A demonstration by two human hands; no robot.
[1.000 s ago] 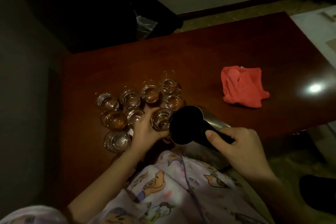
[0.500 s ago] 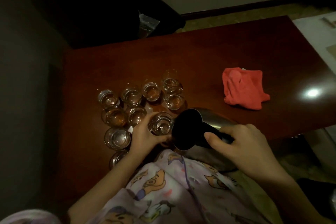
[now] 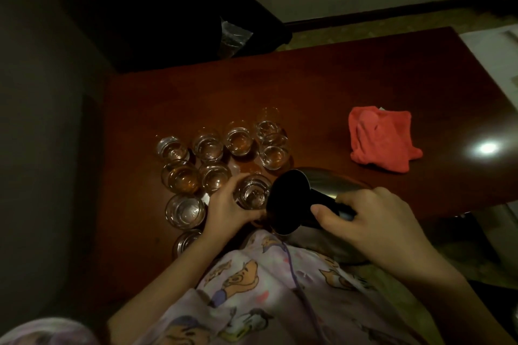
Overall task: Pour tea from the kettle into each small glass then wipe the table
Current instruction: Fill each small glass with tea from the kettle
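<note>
Several small glasses stand clustered on the dark red-brown table (image 3: 336,87), some with amber tea, such as one at the left (image 3: 181,179). My left hand (image 3: 227,209) grips one small glass (image 3: 253,195) near the table's front edge. Right beside it, my right hand (image 3: 372,221) holds the black handle of the steel kettle (image 3: 333,182). The kettle is tilted toward that glass, its dark lid end (image 3: 288,200) facing me. The spout is hidden. A red cloth (image 3: 381,141) lies crumpled on the table to the right.
A dark chair and a black bin with a plastic bag (image 3: 234,36) stand behind the table. A bright light reflection (image 3: 487,147) shines on the table's right part. My patterned sleeve and lap (image 3: 266,288) fill the bottom of the view.
The kettle and my right hand have stayed tilted beside the held glass, shifting slightly. My left hand keeps its grip on the glass.
</note>
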